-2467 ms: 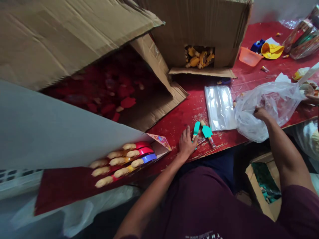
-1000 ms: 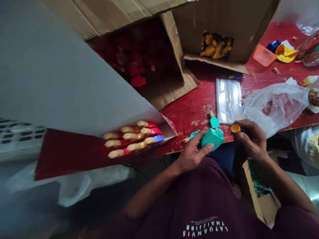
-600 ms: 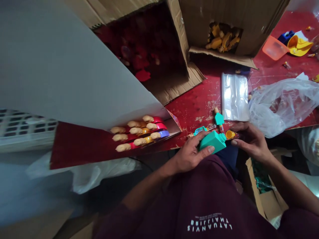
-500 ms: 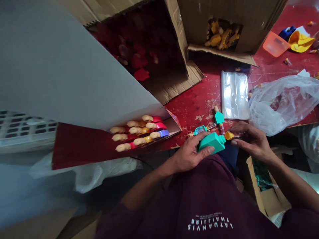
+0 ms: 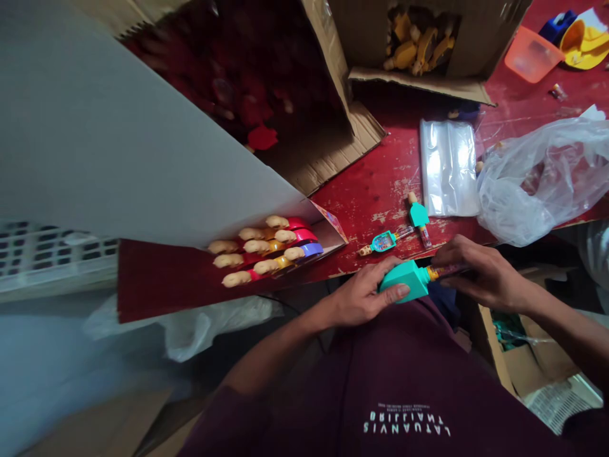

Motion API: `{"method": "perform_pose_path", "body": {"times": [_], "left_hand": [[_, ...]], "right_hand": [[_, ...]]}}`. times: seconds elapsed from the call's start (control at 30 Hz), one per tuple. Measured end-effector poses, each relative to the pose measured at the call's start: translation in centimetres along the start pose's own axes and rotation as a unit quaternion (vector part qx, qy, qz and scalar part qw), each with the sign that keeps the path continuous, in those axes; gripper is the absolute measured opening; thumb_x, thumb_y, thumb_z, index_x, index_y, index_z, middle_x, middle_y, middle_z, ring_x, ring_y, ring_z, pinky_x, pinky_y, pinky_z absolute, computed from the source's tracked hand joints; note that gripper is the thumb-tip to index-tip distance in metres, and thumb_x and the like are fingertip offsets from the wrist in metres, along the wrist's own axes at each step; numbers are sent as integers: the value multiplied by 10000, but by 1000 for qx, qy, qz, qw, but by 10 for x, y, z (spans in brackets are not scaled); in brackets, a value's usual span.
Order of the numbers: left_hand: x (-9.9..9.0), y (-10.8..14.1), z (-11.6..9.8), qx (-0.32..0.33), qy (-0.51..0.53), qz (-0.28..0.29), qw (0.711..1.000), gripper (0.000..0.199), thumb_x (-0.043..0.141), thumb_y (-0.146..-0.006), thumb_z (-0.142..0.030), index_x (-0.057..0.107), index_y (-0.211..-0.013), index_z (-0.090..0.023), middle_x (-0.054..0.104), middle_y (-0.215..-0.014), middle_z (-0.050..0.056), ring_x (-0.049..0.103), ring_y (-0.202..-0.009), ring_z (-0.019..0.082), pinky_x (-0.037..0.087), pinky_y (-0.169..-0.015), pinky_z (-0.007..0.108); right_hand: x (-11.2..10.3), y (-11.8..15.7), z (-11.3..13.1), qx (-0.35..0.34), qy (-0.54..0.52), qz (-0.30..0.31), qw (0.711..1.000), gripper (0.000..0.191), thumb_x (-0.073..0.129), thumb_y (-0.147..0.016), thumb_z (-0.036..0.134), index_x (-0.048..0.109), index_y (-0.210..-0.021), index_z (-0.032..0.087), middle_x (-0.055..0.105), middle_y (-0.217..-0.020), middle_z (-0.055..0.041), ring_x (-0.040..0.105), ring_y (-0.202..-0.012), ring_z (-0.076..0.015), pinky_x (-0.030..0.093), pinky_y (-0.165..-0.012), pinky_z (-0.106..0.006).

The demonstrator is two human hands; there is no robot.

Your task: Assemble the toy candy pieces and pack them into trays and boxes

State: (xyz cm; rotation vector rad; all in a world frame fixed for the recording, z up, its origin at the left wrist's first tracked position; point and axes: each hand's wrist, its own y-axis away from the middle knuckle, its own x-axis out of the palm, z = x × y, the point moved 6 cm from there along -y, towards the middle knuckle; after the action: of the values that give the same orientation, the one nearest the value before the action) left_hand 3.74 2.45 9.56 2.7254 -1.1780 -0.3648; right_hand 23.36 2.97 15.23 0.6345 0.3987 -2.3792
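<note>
Item in hand: one teal plastic bottle-shaped toy body (image 5: 404, 281), held just above the person's maroon shirt (image 5: 404, 406), at the near edge of a chipped red table (image 5: 380, 190). Its orange collar (image 5: 431, 273) leads into a slim printed tube (image 5: 450, 270). Left hand (image 5: 360, 295): wrapped over the teal body, fingers closed along its side. Right hand (image 5: 480, 270): closed on the tube, fingertips near the collar. The two hands are together, clamped on the one piece from either end. The step in hand appears to be joining tube and body, a fit that would seem to call for straight alignment and even pressure. Forearms: both angled inward from the sides. Also present: two loose toy tubes, one teal-windowed (image 5: 383, 241), one teal-tabbed (image 5: 419, 216), just beyond the hands; a flat stack of clear bags (image 5: 450, 168); a crumpled plastic bag (image 5: 528, 184); a display box of toys (image 5: 266, 254); a cardboard carton (image 5: 480, 38) holding yellow toy parts (image 5: 412, 41).
</note>
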Motion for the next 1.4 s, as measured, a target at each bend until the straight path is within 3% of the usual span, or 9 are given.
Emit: {"method": "perform_pose_path", "body": {"times": [0.43,0.57,0.73,0.8,0.9,1.07,1.2,1.3,1.4], "left_hand": [[24,7,12,-2,-43,58,997,393,486,-983,-511,578,-1160,-172,660,-872,30,589,-738,152,453,-662,260],[30,10,12,30,-178,30,983,372,465,-1008,-465,557,-1218,-172,700,-983,67,665,-824,197,508,-739,315],[40,10,19,52,-313,67,946,385,441,-1026,-417,531,-1305,-168,697,-1157,123,702,-978,259,545,-821,381],[35,8,24,33,-264,82,960,378,456,-1017,-438,536,-1292,-192,709,-1125,93,699,-955,241,540,-826,368],[22,4,30,-4,-145,85,986,375,482,-994,-490,568,-1202,-190,707,-1016,54,668,-872,198,514,-784,319],[19,5,30,-14,-42,126,991,426,467,-983,-554,573,-1124,-166,667,-900,31,609,-765,151,475,-691,261],[29,10,28,58,-164,94,980,395,453,-998,-470,540,-1242,-172,707,-1017,69,668,-843,191,504,-750,300],[38,14,31,100,-239,73,963,398,436,-1011,-428,528,-1294,-163,710,-1105,99,700,-901,219,519,-754,318],[37,12,36,93,-236,60,965,413,440,-1014,-441,536,-1305,-163,715,-1103,96,704,-907,218,521,-754,316]], "right_hand": [[26,20,2,-15,-18,4,1000,160,619,-981,215,647,-1132,171,678,-1014,-89,646,-922,-169,559,-769,-291],[41,30,-28,198,-114,8,974,282,647,-959,427,686,-1014,154,702,-858,-49,644,-725,-139,516,-632,-253],[78,51,-54,453,-260,102,847,579,475,-943,697,591,-758,160,573,-588,9,479,-417,-95,389,-422,-235],[74,45,-53,396,-196,111,890,587,450,-962,687,636,-821,149,619,-662,-23,539,-500,-117,424,-475,-246],[53,29,-35,158,21,70,985,471,521,-992,566,673,-1113,137,688,-892,-92,618,-754,-178,500,-647,-298],[51,32,-10,-89,205,55,973,258,474,-1038,223,615,-1238,139,653,-853,-74,552,-728,-174,484,-673,-313],[60,31,-21,79,43,90,992,329,435,-1064,369,651,-1106,124,620,-781,-48,537,-666,-141,439,-599,-270],[70,37,-38,287,-109,135,942,479,425,-1042,530,651,-885,138,559,-668,4,469,-574,-103,378,-526,-235],[73,39,-46,342,-146,158,915,542,417,-1018,602,630,-810,149,550,-647,7,455,-565,-102,368,-509,-226]]}}
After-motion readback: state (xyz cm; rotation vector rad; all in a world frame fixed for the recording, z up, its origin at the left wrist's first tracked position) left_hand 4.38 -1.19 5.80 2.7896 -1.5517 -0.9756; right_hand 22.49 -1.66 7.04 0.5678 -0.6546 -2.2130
